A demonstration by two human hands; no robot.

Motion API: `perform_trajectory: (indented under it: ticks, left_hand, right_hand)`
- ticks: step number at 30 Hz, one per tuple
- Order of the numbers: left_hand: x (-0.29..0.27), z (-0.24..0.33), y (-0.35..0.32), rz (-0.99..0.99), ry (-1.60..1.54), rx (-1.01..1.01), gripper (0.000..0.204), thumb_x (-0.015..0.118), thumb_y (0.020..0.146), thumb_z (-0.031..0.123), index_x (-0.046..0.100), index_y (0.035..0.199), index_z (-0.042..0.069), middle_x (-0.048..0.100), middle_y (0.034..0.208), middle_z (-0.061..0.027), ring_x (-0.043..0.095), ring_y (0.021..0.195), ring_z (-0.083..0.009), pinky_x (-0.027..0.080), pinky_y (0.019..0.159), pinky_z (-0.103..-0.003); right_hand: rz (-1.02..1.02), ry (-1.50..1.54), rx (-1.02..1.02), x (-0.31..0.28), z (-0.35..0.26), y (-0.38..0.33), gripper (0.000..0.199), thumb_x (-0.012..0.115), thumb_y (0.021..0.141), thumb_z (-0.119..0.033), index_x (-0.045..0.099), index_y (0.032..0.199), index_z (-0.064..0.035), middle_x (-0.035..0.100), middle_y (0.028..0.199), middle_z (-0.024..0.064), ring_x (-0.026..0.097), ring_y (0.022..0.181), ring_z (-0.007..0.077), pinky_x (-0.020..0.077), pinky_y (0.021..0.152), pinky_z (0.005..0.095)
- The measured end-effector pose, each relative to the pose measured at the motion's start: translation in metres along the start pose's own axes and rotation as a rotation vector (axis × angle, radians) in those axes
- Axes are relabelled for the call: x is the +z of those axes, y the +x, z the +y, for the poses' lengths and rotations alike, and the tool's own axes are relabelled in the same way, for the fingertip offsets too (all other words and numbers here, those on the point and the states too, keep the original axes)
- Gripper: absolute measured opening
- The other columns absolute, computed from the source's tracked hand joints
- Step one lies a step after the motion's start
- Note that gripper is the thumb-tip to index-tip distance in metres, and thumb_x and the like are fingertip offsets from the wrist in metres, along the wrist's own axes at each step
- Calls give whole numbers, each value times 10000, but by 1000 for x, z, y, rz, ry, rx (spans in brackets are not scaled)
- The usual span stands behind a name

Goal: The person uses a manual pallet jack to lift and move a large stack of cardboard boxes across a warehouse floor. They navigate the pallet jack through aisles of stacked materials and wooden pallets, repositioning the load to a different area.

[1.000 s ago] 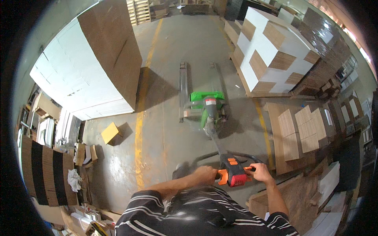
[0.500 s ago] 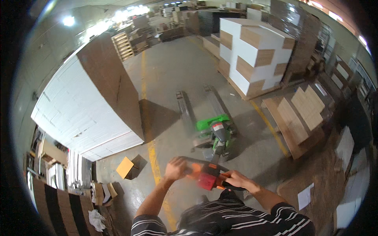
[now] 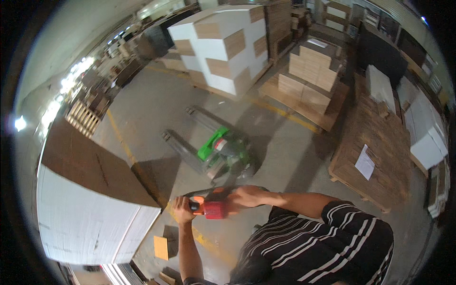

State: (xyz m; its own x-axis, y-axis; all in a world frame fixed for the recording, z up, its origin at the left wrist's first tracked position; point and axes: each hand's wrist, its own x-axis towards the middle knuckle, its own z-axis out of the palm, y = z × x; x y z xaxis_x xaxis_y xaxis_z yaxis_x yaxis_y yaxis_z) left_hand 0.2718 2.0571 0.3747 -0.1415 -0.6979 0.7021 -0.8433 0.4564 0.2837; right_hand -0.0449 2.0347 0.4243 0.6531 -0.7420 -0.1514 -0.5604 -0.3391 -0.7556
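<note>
A green pallet jack (image 3: pixel 232 147) stands on the floor in front of me, its two grey forks pointing away to the far left with no load on them. The red, orange and black control handle (image 3: pixel 214 210) is close to my body. Around the handle's left end, by a black knob, my left hand (image 3: pixel 182 209) is closed. My right hand (image 3: pixel 247 196) is closed on the other side of the handle; its fingers are partly smeared by motion.
A tall white-and-brown stack (image 3: pixel 95 209) rises at my left, beside a yellow floor line (image 3: pixel 118 133). Ahead is a wrapped stack of white and brown boxes (image 3: pixel 228 47). To the right are a pallet of boards (image 3: pixel 308 76) and a wooden platform (image 3: pixel 380 137) carrying paper.
My view has turned to the right, so the stacks and pallet jack appear farther left and rotated. The handle has swung leftward relative to my body, with both hands on it.
</note>
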Motion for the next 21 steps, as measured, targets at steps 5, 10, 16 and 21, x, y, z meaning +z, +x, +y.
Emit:
perform_trajectory:
  ticks: [5,10,16,21]
  left_hand:
    - [16,-7,50,-36,92,44,297,677,694,302,478,674,83,495,681,-106,502,650,-329,394,609,-438]
    - [42,-10,89,-49,127,-16,430,673,741,452,491,687,67,494,691,-118,509,669,-353,399,630,-468]
    - [88,11,132,-131,173,-72,441,725,733,491,552,734,85,554,710,-100,555,699,-345,428,656,-466]
    - [138,51,153,-176,173,-150,226,730,664,243,558,715,104,595,727,-84,591,735,-325,457,671,-450]
  right_hand:
    - [-87,5,33,-45,6,36,379,454,966,-396,669,1108,-119,681,947,202,659,889,384,483,761,464]
    - [-14,73,-43,-93,22,62,448,500,940,-420,689,952,-13,664,773,265,686,766,400,510,676,481]
    - [42,-32,-8,-155,74,91,534,547,901,-474,679,846,41,671,759,276,697,768,411,538,676,496]
    - [-211,-154,295,-222,118,99,396,492,919,-556,715,1155,-330,733,1014,84,704,915,323,533,792,437]
